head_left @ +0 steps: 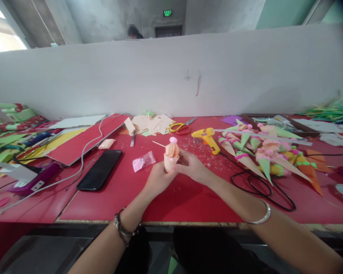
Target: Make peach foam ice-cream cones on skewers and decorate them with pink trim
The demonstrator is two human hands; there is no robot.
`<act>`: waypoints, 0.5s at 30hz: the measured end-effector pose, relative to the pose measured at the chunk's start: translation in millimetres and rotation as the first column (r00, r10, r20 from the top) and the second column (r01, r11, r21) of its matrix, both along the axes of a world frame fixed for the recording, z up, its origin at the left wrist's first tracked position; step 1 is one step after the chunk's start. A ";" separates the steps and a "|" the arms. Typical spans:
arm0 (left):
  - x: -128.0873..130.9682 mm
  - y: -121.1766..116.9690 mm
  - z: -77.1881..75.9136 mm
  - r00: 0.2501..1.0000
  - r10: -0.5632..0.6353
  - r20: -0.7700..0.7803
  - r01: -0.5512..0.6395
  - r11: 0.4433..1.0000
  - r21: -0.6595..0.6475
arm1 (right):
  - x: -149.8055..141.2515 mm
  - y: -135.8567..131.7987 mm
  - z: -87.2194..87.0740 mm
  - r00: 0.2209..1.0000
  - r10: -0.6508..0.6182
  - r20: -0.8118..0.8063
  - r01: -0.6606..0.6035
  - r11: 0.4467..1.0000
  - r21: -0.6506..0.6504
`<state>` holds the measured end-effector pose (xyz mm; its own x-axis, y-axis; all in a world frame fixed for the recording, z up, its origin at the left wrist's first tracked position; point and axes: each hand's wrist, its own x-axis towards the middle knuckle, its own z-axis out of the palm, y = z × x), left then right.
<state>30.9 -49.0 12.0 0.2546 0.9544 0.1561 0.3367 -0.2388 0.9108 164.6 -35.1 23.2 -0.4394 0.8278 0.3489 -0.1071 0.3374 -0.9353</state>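
Note:
Both my hands are closed around a small craft ice cream cone (pixel 171 156), held upright over the red table. It has a pale peach wrapper, an orange-peach swirl on top and a pink pompom (pixel 173 140) at its tip. A thin pale stick (pixel 159 144) juts out to the left of the swirl. My left hand (pixel 159 178) grips the cone low from the left. From the right, my right hand (pixel 193 166) has its fingers against the wrapper and swirl. The cone's lower end is hidden by my hands. Left of it lies a clear bag (pixel 143 161) with pink pieces.
A yellow glue gun (pixel 207 139) with a looping black cord lies right of my hands, beside a pile of finished paper cones (pixel 263 152). Scissors (pixel 183 127) and cut paper (pixel 153 124) lie ahead. A black phone (pixel 100 170) and a purple power strip (pixel 37 179) are left.

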 end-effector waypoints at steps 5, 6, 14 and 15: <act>-0.3 2.7 7.1 0.919 0.003 0.395 0.059 0.988 -0.144 | 4.0 4.2 -0.6 0.992 -0.113 -0.059 0.119 0.987 0.105; -0.7 3.3 8.3 0.872 0.009 0.490 0.082 0.983 -0.164 | 4.3 3.4 0.4 0.982 -0.190 -0.020 0.190 0.965 0.179; 2.2 -1.0 15.4 0.587 0.052 0.808 0.180 0.965 -0.193 | 1.3 -3.8 3.0 0.857 -0.473 0.203 0.284 0.763 0.581; 3.1 -2.0 16.2 0.571 0.043 0.820 0.191 0.964 -0.184 | 0.3 -3.7 1.8 0.851 -0.485 0.200 0.291 0.753 0.590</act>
